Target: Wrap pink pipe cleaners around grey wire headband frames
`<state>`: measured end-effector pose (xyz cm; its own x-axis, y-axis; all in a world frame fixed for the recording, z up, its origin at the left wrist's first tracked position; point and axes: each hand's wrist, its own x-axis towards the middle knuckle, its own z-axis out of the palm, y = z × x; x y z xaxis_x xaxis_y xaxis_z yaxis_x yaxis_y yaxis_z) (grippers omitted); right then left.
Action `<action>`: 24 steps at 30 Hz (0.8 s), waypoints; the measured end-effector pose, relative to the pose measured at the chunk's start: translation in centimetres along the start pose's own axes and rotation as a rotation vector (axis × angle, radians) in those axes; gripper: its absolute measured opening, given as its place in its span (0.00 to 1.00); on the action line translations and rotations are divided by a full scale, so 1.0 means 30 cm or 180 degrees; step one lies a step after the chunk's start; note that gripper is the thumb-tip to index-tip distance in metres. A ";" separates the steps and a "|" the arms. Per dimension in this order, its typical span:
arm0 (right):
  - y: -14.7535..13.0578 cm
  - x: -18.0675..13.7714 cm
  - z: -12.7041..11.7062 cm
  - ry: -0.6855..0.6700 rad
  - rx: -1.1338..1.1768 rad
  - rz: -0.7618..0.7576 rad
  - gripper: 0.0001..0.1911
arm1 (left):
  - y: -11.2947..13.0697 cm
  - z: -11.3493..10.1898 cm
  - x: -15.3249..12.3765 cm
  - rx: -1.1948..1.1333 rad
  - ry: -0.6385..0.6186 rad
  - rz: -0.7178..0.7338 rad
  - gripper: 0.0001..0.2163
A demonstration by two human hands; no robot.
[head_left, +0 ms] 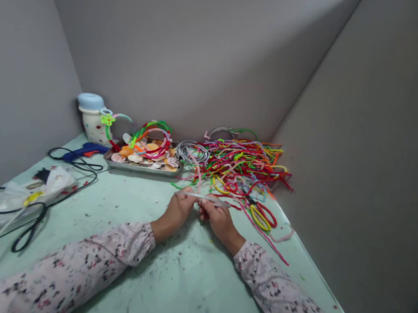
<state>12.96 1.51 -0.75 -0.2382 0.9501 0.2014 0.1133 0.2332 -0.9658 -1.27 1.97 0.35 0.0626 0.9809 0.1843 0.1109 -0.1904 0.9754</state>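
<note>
My left hand (178, 210) and my right hand (219, 220) meet above the middle of the table, fingers closed on a thin, pale grey band (209, 197) that lies crosswise between them. It looks like a headband, seen nearly edge-on. A pale pink pipe cleaner (199, 174) rises from between the fingertips; its lower end is hidden there, so I cannot tell how it joins the band. Just beyond the hands is a tangled heap of coloured pipe cleaners (241, 160). Scissors (261, 218) with red and yellow handles lie right of my right hand.
A metal tray (142, 169) holds shells and pipe-cleaner-wrapped headbands. Bare grey headbands (193, 152) are stacked beside it. At the left are a blue-lidded jar (93, 122), a blue glue gun (83, 151), black cables (94, 178) and a plastic bag (53, 183). Walls enclose the table (193, 286).
</note>
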 end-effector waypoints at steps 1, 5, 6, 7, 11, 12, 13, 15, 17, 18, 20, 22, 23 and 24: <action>-0.008 -0.001 -0.002 -0.0006 0.0020 -0.0005 0.12 | 0.006 -0.001 -0.004 0.0017 0.0058 0.0030 0.08; -0.033 -0.001 -0.007 0.0184 0.0085 0.0068 0.12 | 0.023 -0.001 -0.013 0.0069 0.0086 0.0026 0.09; -0.034 0.000 -0.008 0.0247 0.0087 0.0110 0.12 | 0.026 -0.001 -0.014 0.0054 0.0037 -0.0015 0.10; -0.033 0.002 -0.008 0.0305 0.0087 0.0153 0.12 | 0.026 -0.001 -0.014 0.0024 -0.0012 -0.0067 0.10; -0.014 0.012 -0.008 0.0381 0.0126 0.0266 0.11 | 0.015 0.000 -0.012 -0.0072 -0.0079 -0.0102 0.13; -0.008 0.014 -0.009 0.0370 0.0157 0.0275 0.10 | 0.009 0.000 -0.010 -0.0099 -0.0069 -0.0094 0.13; -0.003 0.015 -0.009 0.0352 0.0186 0.0276 0.10 | 0.002 0.000 -0.008 -0.0123 -0.0063 -0.0089 0.12; 0.004 0.018 -0.011 0.0325 0.0211 0.0263 0.10 | -0.011 0.000 -0.006 -0.0163 -0.0063 -0.0111 0.10; 0.007 0.019 -0.012 0.0305 0.0221 0.0267 0.10 | -0.018 -0.001 -0.005 -0.0167 -0.0089 -0.0107 0.08; 0.006 0.019 -0.012 0.0301 0.0237 0.0276 0.10 | -0.018 -0.001 -0.005 -0.0157 -0.0103 -0.0098 0.08; 0.001 0.018 -0.011 0.0288 0.0252 0.0303 0.09 | -0.015 -0.002 -0.007 -0.0115 -0.0104 -0.0092 0.08; -0.007 0.014 -0.009 0.0272 0.0194 0.0305 0.09 | -0.011 -0.005 -0.008 -0.0060 -0.0080 -0.0090 0.09; -0.010 0.012 -0.008 0.0262 0.0135 0.0282 0.09 | -0.009 -0.006 -0.008 -0.0039 -0.0069 -0.0079 0.09; -0.013 0.010 -0.007 0.0252 0.0073 0.0246 0.09 | -0.009 -0.008 -0.007 -0.0036 -0.0062 -0.0057 0.09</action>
<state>13.04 1.74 -0.29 -0.1526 0.9787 0.1376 0.1060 0.1546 -0.9823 -1.55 1.83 0.06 0.0800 0.9831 0.1645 0.1010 -0.1722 0.9799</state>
